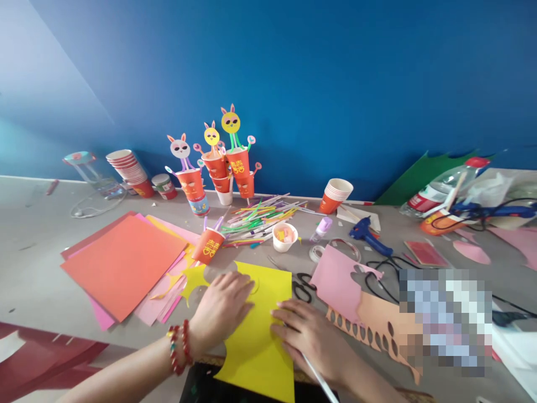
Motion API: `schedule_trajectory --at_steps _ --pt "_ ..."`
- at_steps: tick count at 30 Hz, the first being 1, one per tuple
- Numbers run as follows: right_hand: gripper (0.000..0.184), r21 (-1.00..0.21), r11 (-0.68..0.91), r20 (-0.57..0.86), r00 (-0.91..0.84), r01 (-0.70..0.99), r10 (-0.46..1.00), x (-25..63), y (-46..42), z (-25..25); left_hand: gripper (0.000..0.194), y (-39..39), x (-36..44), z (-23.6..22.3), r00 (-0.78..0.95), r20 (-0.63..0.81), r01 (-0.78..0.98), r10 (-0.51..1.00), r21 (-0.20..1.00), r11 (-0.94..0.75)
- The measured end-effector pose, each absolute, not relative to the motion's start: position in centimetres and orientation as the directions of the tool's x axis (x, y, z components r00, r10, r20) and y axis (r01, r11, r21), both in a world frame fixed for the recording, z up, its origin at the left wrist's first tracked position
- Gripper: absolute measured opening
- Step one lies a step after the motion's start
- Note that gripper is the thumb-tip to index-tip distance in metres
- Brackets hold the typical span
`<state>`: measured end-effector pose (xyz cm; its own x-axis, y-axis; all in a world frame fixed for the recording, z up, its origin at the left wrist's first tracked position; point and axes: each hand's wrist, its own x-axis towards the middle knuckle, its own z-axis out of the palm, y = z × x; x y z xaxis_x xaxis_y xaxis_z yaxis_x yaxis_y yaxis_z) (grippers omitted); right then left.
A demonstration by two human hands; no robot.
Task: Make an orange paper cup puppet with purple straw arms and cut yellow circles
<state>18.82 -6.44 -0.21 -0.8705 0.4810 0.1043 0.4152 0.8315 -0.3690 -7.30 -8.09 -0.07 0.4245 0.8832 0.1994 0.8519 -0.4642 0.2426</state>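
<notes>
A yellow paper sheet (pixel 264 330) lies at the near table edge. My left hand (pixel 222 308) rests flat on its left part, fingers stretched out; a red bead bracelet (pixel 179 347) is on that wrist. My right hand (pixel 308 333) lies on the sheet's right edge with fingers curled, and a thin white stick (pixel 319 382) runs out from under it. Black scissors (pixel 302 286) lie just beyond my right hand. A tipped orange paper cup (pixel 208 246) lies behind my left hand.
A stack of orange and pink paper (pixel 121 263) lies left. Bunny cup figures (pixel 213 168), cup stacks (pixel 335 195), coloured straws (pixel 255 218), a small white cup (pixel 285 236), a glue stick (pixel 321 228), a blue glue gun (pixel 367 234), pink cut paper (pixel 339 282) and a bottle (pixel 440 193) crowd the table.
</notes>
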Motion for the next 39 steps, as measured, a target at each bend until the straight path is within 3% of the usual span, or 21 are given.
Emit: schedule_trajectory --at_steps 4,7,21,39 --pt "0.027 -0.346 0.842 0.144 -0.863 0.415 0.484 19.4 -6.6 -0.4 0.064 -9.6 -6.6 -0.8 0.530 0.125 0.819 0.838 0.180 -0.545" --pt "0.023 -0.351 0.845 0.181 -0.856 0.403 0.484 19.5 -6.6 -0.2 0.071 -9.4 -6.6 -1.5 0.501 0.119 0.842 0.857 0.162 -0.515" --pt "0.021 -0.355 0.850 0.291 -0.819 0.388 0.495 19.4 -6.6 -0.9 0.070 -9.1 -6.5 -1.6 0.494 0.130 0.830 0.860 0.225 -0.511" --pt "0.021 -0.331 0.852 0.285 -0.818 0.406 0.500 19.4 -6.8 -1.0 0.068 -9.0 -6.6 -2.1 0.480 0.175 0.819 0.859 0.261 -0.511"
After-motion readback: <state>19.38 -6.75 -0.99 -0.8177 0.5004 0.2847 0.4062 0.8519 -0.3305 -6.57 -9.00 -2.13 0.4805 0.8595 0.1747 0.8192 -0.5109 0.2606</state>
